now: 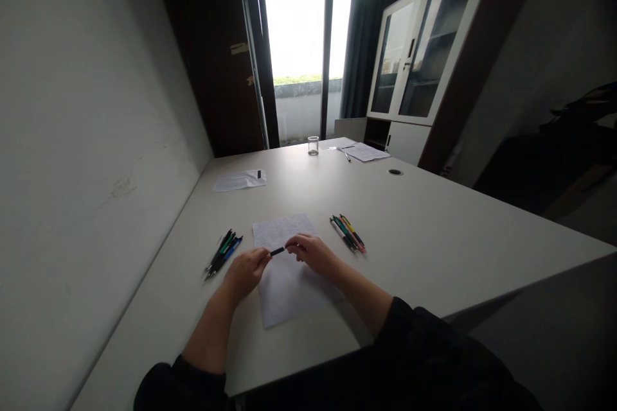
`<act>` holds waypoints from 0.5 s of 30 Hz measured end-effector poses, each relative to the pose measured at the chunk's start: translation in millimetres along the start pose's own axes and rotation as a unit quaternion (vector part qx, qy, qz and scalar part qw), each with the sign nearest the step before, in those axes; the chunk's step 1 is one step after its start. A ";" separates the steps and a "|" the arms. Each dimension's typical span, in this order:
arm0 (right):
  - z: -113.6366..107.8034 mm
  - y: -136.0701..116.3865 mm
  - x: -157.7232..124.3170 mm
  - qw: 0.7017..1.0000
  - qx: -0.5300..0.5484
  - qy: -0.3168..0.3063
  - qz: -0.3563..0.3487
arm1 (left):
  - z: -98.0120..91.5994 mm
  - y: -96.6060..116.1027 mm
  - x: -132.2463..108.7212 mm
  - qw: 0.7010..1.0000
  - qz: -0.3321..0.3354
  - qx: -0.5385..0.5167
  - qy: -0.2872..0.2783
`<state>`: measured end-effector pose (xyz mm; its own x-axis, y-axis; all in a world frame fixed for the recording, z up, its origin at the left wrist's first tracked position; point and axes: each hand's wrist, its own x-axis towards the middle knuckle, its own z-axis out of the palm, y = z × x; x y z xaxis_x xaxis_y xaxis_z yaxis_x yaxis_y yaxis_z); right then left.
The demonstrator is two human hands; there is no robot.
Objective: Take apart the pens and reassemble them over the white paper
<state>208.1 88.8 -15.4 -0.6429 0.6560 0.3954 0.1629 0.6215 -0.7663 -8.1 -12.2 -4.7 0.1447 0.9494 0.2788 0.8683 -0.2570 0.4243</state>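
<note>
A dark pen (pixel 277 251) is held level between my two hands, above a sheet of paper (pixel 284 298) with writing on its upper part. My left hand (pixel 248 270) pinches one end of it. At the other end, the fingers of my right hand (pixel 311 252) are closed on its tip. Left of the paper lies a bunch of pens (pixel 224 253) in black, green and blue. To the right, several pens (pixel 348 233) in white, green, red and yellow lie side by side.
Toward the window stand a clear glass (pixel 313 146) and written papers (pixel 365 152) with a pen (pixel 347 156) by them. A clear sleeve with paper (pixel 240 180) lies near the left wall. A round cable hole (pixel 395 172) is in the white table (pixel 434 225).
</note>
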 end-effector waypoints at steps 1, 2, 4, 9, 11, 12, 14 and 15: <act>-0.2 -0.4 -0.1 1.000 0.001 0.003 -0.001 | 0.5 -0.7 0.0 1.000 0.000 -0.003 0.002; -0.4 -1.2 -0.3 1.000 0.003 0.005 -0.002 | 0.9 -1.1 0.1 1.000 0.001 -0.006 0.004; -1.1 -3.6 -0.4 1.000 0.004 0.010 0.000 | 1.3 -1.6 0.5 1.000 0.005 -0.007 0.007; -2.8 -8.7 0.1 0.999 0.011 0.027 0.015 | 0.3 -0.7 0.9 1.000 0.007 -0.008 0.016; -3.0 -8.9 0.4 0.999 0.018 0.033 0.018 | -0.6 0.2 0.7 1.000 0.010 -0.013 0.018; -2.9 -8.7 0.4 0.999 0.022 0.035 0.018 | -1.0 0.6 0.5 1.000 0.011 -0.016 0.020; -2.5 -8.4 0.5 0.999 0.029 0.036 0.019 | -1.6 1.3 0.2 0.999 0.014 -0.023 0.026; -2.3 -8.4 0.5 0.999 0.032 0.035 0.019 | -1.8 1.6 0.2 0.999 0.016 -0.026 0.030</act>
<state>208.1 85.0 -7.6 -0.5829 0.7086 0.3977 0.1375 0.5684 -0.8112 -7.5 -12.8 -2.5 0.1422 0.9283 0.3437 0.8374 -0.2979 0.4583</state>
